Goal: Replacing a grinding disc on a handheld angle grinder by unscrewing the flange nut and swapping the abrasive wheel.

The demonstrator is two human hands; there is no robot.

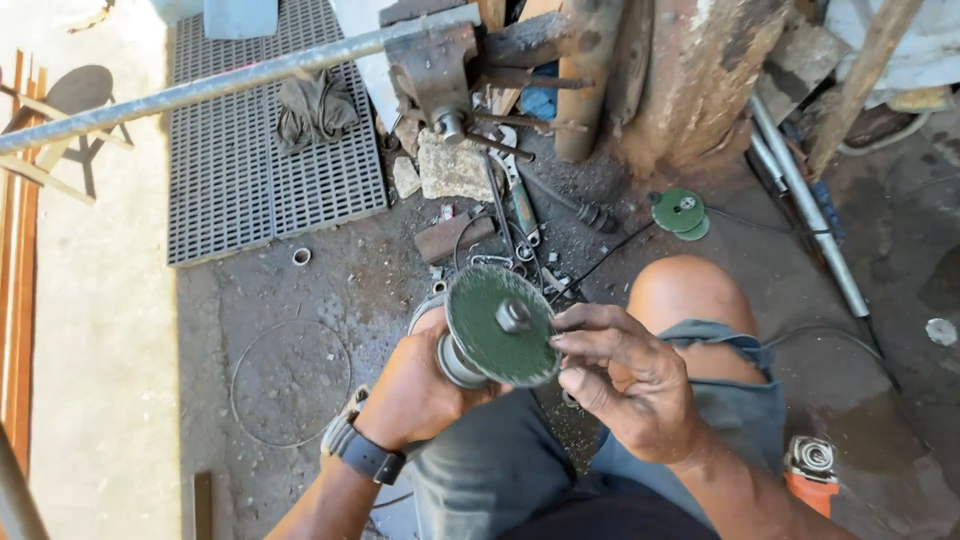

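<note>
Workshop floor, seen from above, listed left to right. Grey plastic grating (275,140) lies toward the far-left part of the concrete floor (300,380), with a crumpled dark rag (315,108) on it; a long metal pipe (200,85) crosses above it, running from the left edge up to a bench vise (435,75) at the far middle. A small metal ring (301,256) sits on the floor just off the grating's near corner. Left hand (415,390), wearing a wristwatch (355,447), is wrapped around the grey head of an angle grinder (455,360), fingers curled tight, holding it in front of the person's lap. Green grinding disc (500,325) is mounted on that head, face tilted up toward the camera, its centre nut (513,315) showing; the spindle axis points roughly up and toward the viewer. Right hand (630,385) lies just right of the disc, fingertips pressed together on its right rim, the nearer hand to the disc edge. Spare green discs (680,212) lie on the floor farther off, beyond the bare knee (685,290). An orange power tool (812,468) rests at the near right.
</note>
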